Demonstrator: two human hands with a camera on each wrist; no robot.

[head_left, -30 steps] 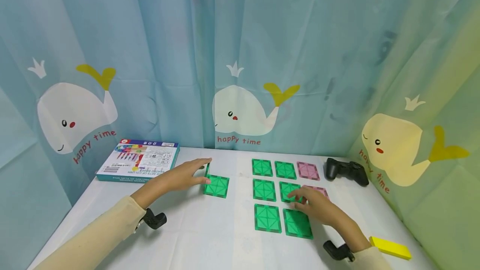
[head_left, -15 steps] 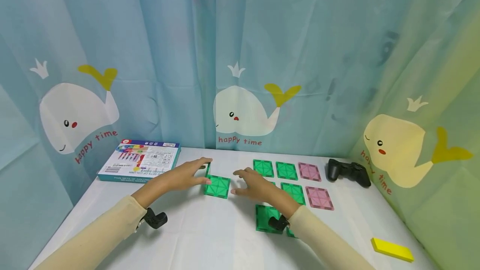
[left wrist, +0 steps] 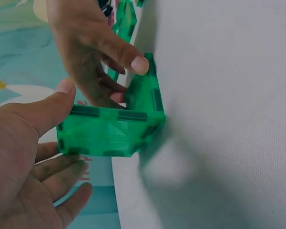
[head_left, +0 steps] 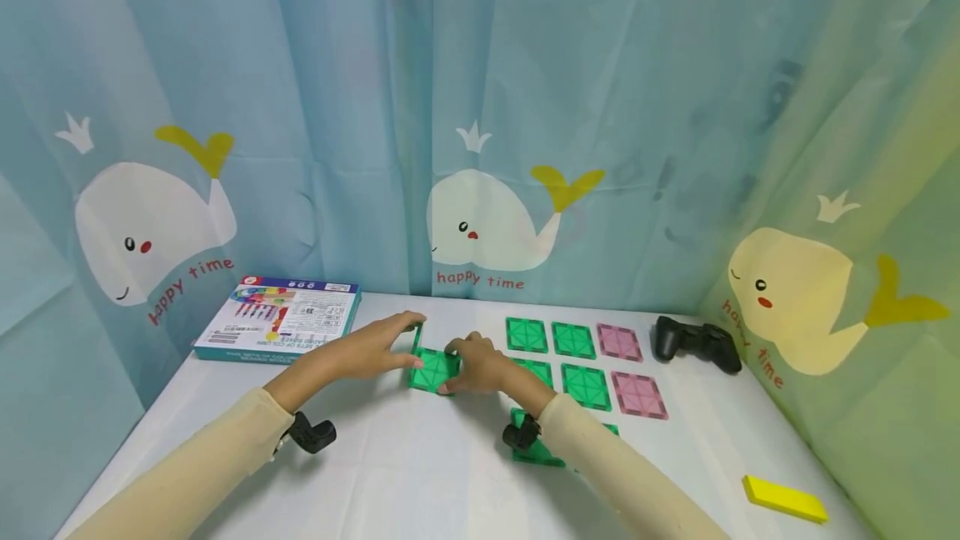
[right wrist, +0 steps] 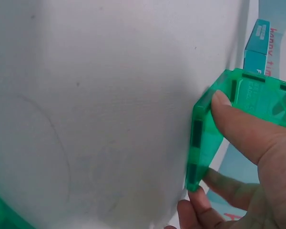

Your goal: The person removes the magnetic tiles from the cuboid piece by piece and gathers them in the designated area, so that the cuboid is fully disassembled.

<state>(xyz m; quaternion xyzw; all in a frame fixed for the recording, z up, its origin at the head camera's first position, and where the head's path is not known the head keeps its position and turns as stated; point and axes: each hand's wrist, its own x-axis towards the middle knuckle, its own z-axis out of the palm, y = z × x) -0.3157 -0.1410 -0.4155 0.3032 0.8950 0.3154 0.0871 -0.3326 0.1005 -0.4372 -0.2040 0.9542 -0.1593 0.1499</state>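
Two square green magnetic tiles stand joined at an edge on the left half of the table. One is a flat tile (head_left: 433, 370); the other, an upright tile (left wrist: 102, 131), rises along its left side. My left hand (head_left: 367, 350) grips the upright tile between thumb and fingers at its opposite edges. Across from it, my right hand (head_left: 482, 367) holds the right side of the flat tile, thumb at the near edge and fingers at the far edge. In the right wrist view the right thumb (right wrist: 233, 119) presses the green tile's edge, with fingertips at the opposite edge.
To the right lie several green tiles (head_left: 585, 387) and two pink tiles (head_left: 638, 395) in rows, partly under the right forearm. A black game controller (head_left: 693, 343) sits behind them. A yellow block (head_left: 784, 498) lies front right, a flat box (head_left: 281, 319) back left.
My right hand has moved left from the rows of tiles to the joined pair and taken hold of the flat tile. My left hand has stayed in place on the upright tile.
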